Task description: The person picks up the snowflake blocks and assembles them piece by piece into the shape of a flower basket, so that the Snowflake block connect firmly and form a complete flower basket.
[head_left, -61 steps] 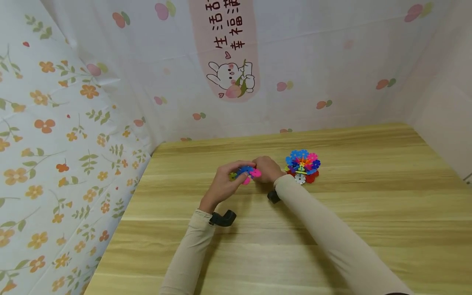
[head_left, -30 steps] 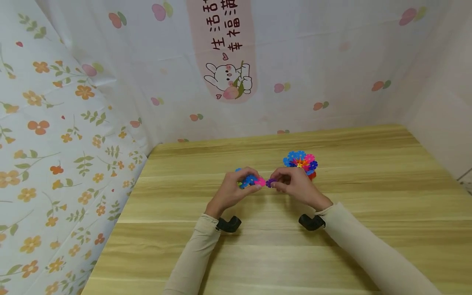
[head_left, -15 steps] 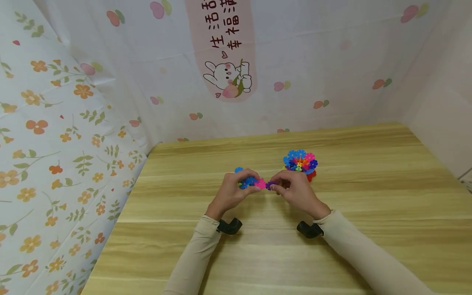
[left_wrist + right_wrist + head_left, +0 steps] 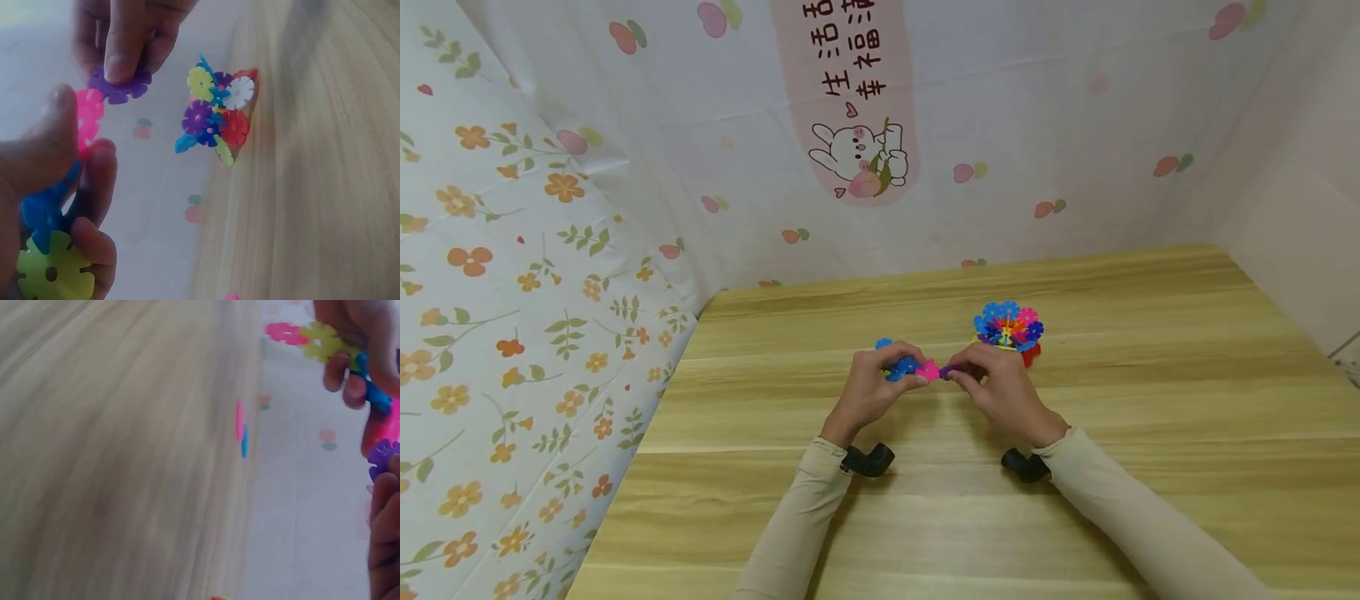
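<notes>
My left hand (image 4: 874, 383) grips a joined cluster of plastic snowflake discs. In the left wrist view it includes a pink disc (image 4: 89, 120), blue discs (image 4: 45, 215) and a yellow-green disc (image 4: 53, 267). My right hand (image 4: 1003, 390) pinches a purple snowflake disc (image 4: 119, 85) between thumb and fingers. The purple disc's edge is right at the pink disc's edge, between the two hands. In the right wrist view, another pink disc (image 4: 287, 333) sticks out from the cluster's far end.
Behind the right hand, a round built cluster of many-coloured snowflake discs (image 4: 1007, 323) stands on the wooden table (image 4: 925, 517). A loose pink disc (image 4: 240, 420) and a blue disc (image 4: 244, 441) show on the tabletop in the right wrist view. A printed cloth (image 4: 700, 150) hangs behind.
My right hand has moved from beside the left hand's far side to the right and nearer, pinching the purple disc at the pink one. Lately the purple disc has turned slightly in the head view.
</notes>
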A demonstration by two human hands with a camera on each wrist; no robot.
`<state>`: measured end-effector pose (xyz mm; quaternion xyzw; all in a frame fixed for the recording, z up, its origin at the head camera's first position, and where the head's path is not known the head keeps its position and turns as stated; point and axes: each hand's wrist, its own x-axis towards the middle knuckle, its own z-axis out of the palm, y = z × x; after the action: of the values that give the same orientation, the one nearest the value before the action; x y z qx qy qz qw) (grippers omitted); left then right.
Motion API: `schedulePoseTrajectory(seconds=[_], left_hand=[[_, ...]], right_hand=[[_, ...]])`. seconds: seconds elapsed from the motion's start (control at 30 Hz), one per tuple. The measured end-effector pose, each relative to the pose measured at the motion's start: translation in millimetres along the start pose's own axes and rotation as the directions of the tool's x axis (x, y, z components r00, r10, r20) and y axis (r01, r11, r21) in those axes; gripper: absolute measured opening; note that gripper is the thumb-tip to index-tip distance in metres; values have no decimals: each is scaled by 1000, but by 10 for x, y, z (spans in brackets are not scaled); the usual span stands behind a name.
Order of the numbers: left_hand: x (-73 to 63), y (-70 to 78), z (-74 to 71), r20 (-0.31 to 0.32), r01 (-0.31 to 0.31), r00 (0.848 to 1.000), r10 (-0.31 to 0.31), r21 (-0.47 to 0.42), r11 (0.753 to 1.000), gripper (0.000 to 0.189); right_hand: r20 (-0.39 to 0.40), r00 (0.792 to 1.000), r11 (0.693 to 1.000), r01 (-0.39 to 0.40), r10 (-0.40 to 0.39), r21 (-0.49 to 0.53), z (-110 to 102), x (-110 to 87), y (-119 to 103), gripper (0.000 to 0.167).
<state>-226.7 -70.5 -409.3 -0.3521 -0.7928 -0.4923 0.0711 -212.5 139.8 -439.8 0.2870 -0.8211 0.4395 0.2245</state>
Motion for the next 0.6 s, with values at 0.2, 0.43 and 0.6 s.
schedulePoseTrajectory(seconds=[0.2,0.43,0.6], left_hand=[[-27,-215,80,-14,28,999,-28,-25,999,17],[-79,-334,84,-11,25,1000,-26,-32,999,17],[-84,-321,85,-5,21,1000,-21,-48,999,15]], right_hand=[[23,996,994,-89,88,60,12,23,-35,9],[59,994,988,-95,88,123,22,28,-53,10],[58,990,973,-136,128,185,33,36,-78,10]])
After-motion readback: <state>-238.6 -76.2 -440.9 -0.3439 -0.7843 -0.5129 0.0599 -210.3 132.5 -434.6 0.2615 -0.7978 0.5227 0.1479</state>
